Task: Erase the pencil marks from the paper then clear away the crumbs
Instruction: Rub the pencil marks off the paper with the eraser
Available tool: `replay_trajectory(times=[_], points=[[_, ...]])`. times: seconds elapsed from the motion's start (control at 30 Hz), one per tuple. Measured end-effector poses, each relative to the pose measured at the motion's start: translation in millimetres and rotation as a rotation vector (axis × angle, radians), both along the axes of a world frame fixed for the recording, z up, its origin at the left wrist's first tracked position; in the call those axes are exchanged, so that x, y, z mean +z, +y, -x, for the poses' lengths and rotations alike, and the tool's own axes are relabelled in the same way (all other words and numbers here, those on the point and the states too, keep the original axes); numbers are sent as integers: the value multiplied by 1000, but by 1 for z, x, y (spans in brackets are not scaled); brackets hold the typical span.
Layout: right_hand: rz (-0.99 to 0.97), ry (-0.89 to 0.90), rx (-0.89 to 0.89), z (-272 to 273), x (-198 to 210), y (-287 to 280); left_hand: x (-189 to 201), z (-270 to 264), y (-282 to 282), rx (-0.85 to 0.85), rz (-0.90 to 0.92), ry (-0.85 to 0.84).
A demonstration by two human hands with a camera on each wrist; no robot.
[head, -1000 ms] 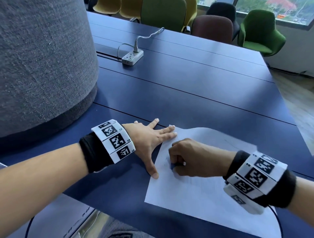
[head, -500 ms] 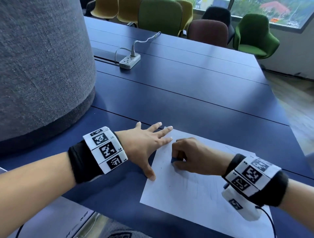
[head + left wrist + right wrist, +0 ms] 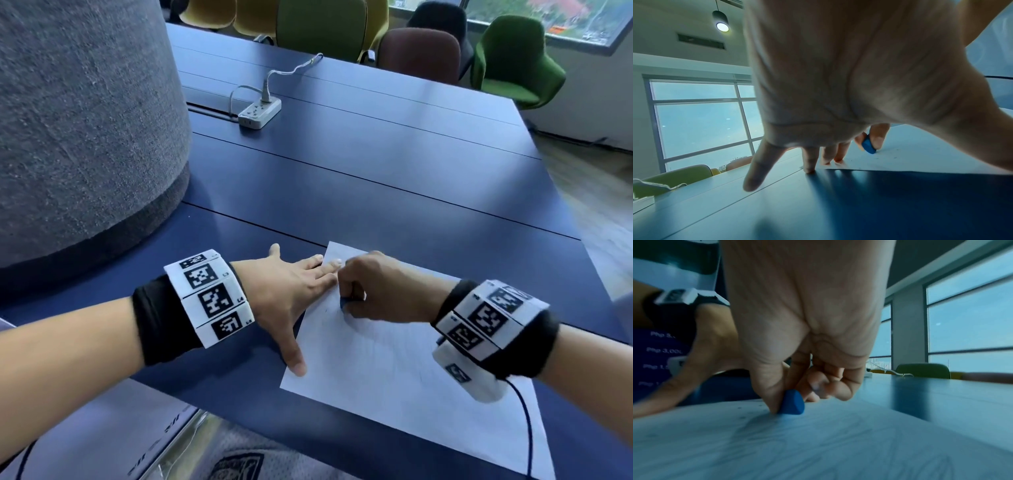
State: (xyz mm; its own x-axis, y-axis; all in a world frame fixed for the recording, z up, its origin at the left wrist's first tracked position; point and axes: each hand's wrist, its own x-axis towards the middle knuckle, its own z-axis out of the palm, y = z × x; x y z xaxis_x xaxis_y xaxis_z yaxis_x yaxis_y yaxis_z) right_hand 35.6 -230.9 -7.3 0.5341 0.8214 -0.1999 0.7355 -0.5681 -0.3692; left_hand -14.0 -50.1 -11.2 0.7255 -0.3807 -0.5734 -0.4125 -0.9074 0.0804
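Paper (image 3: 394, 383) under flat, spread left hand (image 3: 291, 294); blue eraser (image 3: 792, 403) pinched against it by right hand (image 3: 380, 291)

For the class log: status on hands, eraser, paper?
Left hand flat, pinning paper. Right hand pinching blue eraser on sheet. Nothing in the way.

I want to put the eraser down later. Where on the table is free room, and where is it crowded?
Bare table lies between the paper's far edge and the power strip, and right of the strip to the table's edge. It is crowded at the paper's far left corner: the left hand presses there, and the right hand pinches the blue eraser beside it.
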Motion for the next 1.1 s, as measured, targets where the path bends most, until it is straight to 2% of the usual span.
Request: replay_trajectory(times=[0.1,0.23,0.4,0.57,0.73,0.87,1.1], points=[[-9,5,2,5,-3,-2,0,0,0,13,0,17],[104,119,63,19,1,-6,0,2,-3,-5,-29,35],[5,-7,-4,11,-2,-9,0,-1,-6,-21,-49,25],[72,173,137,42,-4,-13,-1,1,-7,-17,-79,25],[11,112,31,26,-6,-16,-2,2,-5,-3,-70,-3],[74,190,107,38,-4,-14,-3,2,-4,-16,-58,-15],[-7,-67,-129,-37,0,1,-5,2,1,-19,-4,-21]])
